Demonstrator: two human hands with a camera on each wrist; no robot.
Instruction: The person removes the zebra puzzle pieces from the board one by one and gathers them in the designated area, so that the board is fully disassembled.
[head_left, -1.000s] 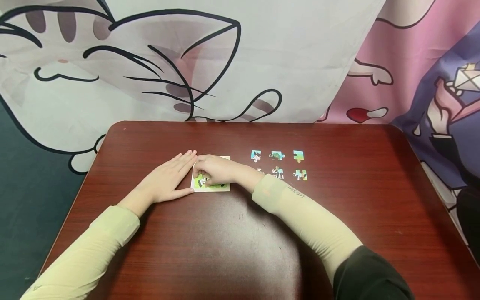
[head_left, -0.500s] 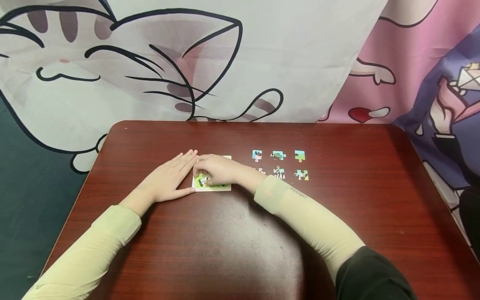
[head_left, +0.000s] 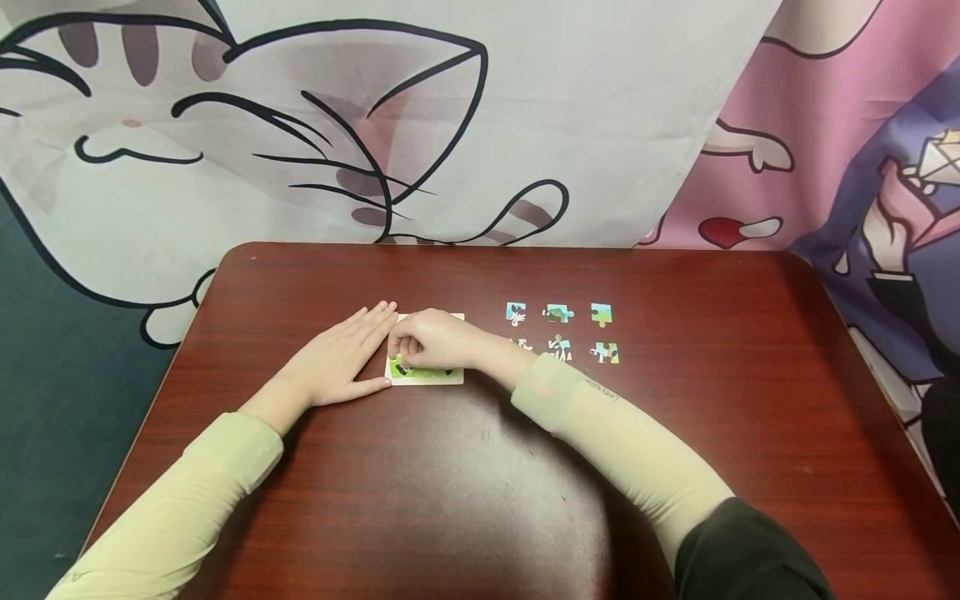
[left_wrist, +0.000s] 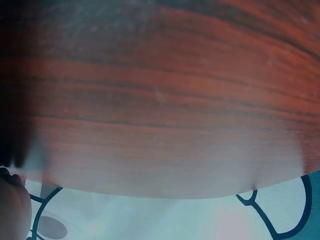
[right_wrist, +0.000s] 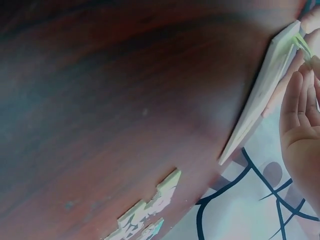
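Observation:
A small white-framed jigsaw board [head_left: 435, 382] with a green picture lies left of the table's middle. My left hand [head_left: 333, 358] rests flat beside its left edge, fingers straight, with fingertips and thumb at the board. Over the board, my right hand [head_left: 435, 340] has curled fingers and hides much of the picture. The right wrist view shows the right hand [right_wrist: 300, 112] pinching a thin green jigsaw piece [right_wrist: 302, 46], which tilts up from the far end of the board [right_wrist: 260, 102]. In the left wrist view only a bit of the hand [left_wrist: 14, 210] appears.
Several loose jigsaw pieces lie in two rows right of the board, among them a blue-green piece [head_left: 558, 313] and a corner-like piece [head_left: 602, 313]. The right forearm partly covers the front row. A printed cloth [head_left: 600, 108] hangs behind the table [head_left: 360, 500].
My right hand's fingers have lifted slightly at the board's left part, bringing a green jigsaw piece up at a tilt. The left hand stays in place.

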